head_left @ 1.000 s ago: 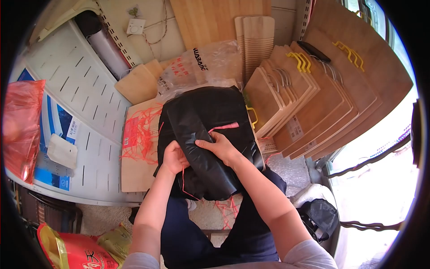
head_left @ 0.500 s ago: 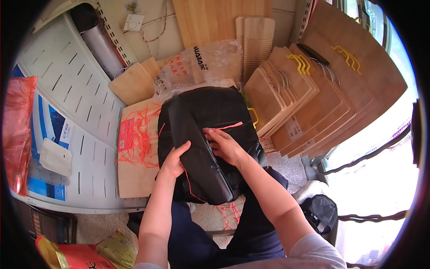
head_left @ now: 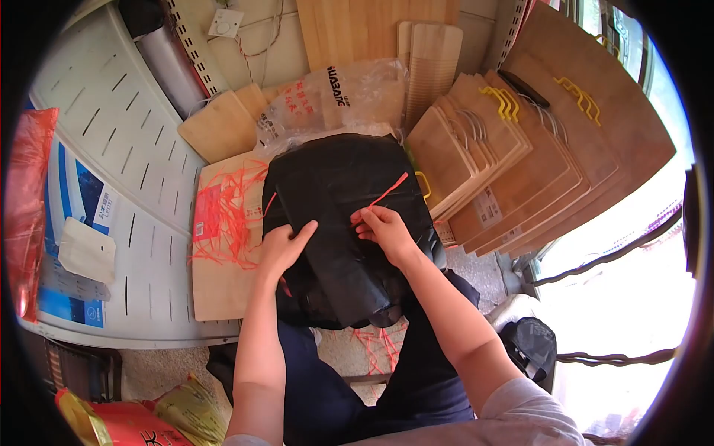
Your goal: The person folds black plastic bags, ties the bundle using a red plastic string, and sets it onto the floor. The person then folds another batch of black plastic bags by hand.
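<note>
On my lap lies a folded black bundle (head_left: 338, 160) of thin, wrinkled sheet material, with a long flap down its middle. My left hand (head_left: 284, 249) grips the bundle's left side, thumb stretched toward the flap, its other fingers partly hidden. My right hand (head_left: 383, 232) is closed in a pinch on a pink plastic string (head_left: 390, 189), whose loose end slants up and right over the black surface. Short bits of similar string show near my left wrist and at the bundle's left edge.
Wooden boards with yellow hooks (head_left: 500, 104) lean at the right. A clear printed plastic bag (head_left: 327, 100) lies behind the bundle. Left of it are a board with tangled pink string (head_left: 227, 215) and a slotted white metal panel (head_left: 141, 163). A black cap-like item (head_left: 529, 346) sits right of my knee.
The flap has slumped flatter. My left hand has shifted slightly left, my right hand slightly right. The string's loose end now stands at a steeper slant, and the lower left string shows less.
</note>
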A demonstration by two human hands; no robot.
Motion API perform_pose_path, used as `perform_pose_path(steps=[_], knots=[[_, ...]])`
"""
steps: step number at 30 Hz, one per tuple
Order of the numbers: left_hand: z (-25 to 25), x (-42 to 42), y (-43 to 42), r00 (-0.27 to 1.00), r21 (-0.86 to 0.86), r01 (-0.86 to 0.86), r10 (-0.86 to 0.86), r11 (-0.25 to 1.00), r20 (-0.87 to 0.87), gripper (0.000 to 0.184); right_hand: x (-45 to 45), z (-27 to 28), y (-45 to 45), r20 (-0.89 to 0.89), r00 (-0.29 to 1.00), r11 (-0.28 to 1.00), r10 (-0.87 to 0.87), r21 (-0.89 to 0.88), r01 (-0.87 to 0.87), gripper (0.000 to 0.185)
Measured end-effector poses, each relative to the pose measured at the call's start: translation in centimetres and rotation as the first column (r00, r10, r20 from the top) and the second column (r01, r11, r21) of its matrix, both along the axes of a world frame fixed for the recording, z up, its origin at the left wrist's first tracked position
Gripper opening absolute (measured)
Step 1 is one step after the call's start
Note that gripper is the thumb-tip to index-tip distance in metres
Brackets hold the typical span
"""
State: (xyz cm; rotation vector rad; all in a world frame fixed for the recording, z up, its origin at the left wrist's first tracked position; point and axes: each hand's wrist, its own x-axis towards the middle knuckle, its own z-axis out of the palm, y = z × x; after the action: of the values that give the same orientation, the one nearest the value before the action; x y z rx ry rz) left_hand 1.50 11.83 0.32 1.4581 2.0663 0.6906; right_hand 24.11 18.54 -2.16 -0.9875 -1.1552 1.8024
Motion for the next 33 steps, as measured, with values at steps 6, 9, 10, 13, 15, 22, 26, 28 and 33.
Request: perform_pose_path(steps=[6, 9, 10, 13, 15, 22, 26, 28, 33], knots=[[1.0, -4.3, -2.1, 0.914, -0.061, 0.006, 0.019, 0.998, 0.405, 0.038, -0.3, 0.4, 0.6, -0.099, 0.995, 0.999, 0.015, -0.031, -0.019, 0.025], [1.3, -5.9, -3.0, 0.77, -0.121, 0.023, 0.06, 0.992, 0.635, 0.029, -0.9, 1.0, 1.0, -0.118, 0.992, 0.999, 0.048, 0.01, -0.047, 0.026], [1.6, -6.1, -3.3, 0.729, -0.102, 0.061, 0.026, 0.993, 0.684, 0.027, -1.0, 1.0, 1.1, -0.117, 0.992, 0.999, 0.051, 0.009, -0.05, 0.026], [2.6, -5.4, -4.5, 0.701, -0.068, 0.136, -0.048, 0.988, 0.712, 0.023, -1.5, 0.9, 1.3, -0.057, 0.993, 0.991, 0.099, 0.097, -0.093, 0.024], [3.2, -4.4, -5.1, 0.715, -0.058, 0.174, -0.086, 0.983, 0.694, 0.021, -2.0, 0.9, 1.1, 0.015, 0.991, 0.952, 0.132, 0.276, -0.131, 0.022], [2.6, 1.2, -2.3, 0.899, 0.202, 0.222, -0.28, 0.954, 0.336, 0.011, -3.3, 0.9, -1.3, 0.231, 0.962, 0.825, 0.143, 0.51, -0.245, 0.019], [4.0, 4.3, -0.7, 0.949, 0.277, 0.209, -0.263, 0.938, 0.175, 0.013, -2.5, 1.3, -1.3, 0.248, 0.949, 0.854, 0.195, 0.433, -0.289, 0.018], [3.7, 5.1, -0.1, 0.948, 0.299, 0.208, -0.268, 0.931, 0.174, 0.013, -2.6, 0.1, -0.8, 0.219, 0.946, 0.859, 0.239, 0.406, -0.311, 0.018], [3.5, 6.1, 0.7, 0.965, 0.335, 0.255, -0.261, 0.907, -0.028, 0.013, -2.3, 0.6, -0.3, 0.144, 0.929, 0.88, 0.34, 0.3, -0.368, 0.021]])
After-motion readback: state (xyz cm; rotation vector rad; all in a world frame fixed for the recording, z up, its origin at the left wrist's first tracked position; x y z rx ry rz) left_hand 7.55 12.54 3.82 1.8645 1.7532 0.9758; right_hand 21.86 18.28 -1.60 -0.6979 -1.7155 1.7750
